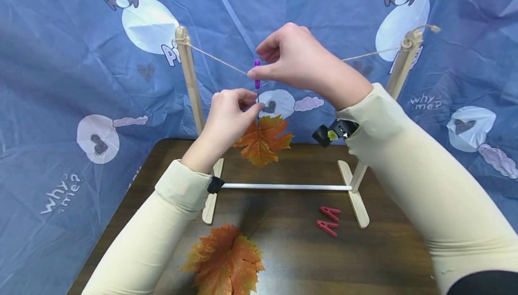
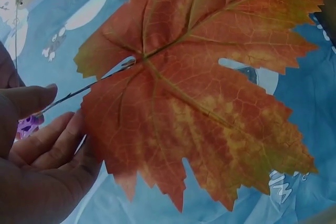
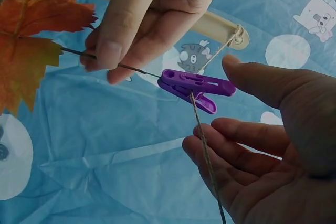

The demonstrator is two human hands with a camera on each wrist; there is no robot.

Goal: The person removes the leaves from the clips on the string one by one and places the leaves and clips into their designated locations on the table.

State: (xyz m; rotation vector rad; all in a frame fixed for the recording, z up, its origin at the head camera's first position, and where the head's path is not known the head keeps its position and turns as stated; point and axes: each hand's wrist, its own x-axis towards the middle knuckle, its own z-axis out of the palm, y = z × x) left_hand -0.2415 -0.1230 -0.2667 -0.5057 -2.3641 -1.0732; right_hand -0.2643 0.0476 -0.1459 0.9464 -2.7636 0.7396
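Note:
A purple clothespin [image 3: 197, 83] sits on the twine [image 3: 207, 156], with the dark stem of an orange maple leaf [image 1: 263, 142] at its jaw end. The leaf hangs below the line and fills much of the left wrist view [image 2: 210, 77]. My left hand [image 1: 232, 110] is around the stem just under the clothespin; thumb and fingers stand apart, and whether they touch the stem I cannot tell. At the clothespin's handle end is my right hand [image 1: 301, 59]. In the right wrist view its thumb and fingers [image 3: 247, 135] are spread to either side, apart from the handles.
The twine runs between a left wooden post [image 1: 189, 74] and a right wooden post [image 1: 400, 70], joined low down by a white rod [image 1: 283, 187]. On the brown table [image 1: 299, 263] lie two red clothespins [image 1: 327, 228] and another orange leaf [image 1: 226, 259]. Behind hangs a blue printed cloth [image 1: 48, 106].

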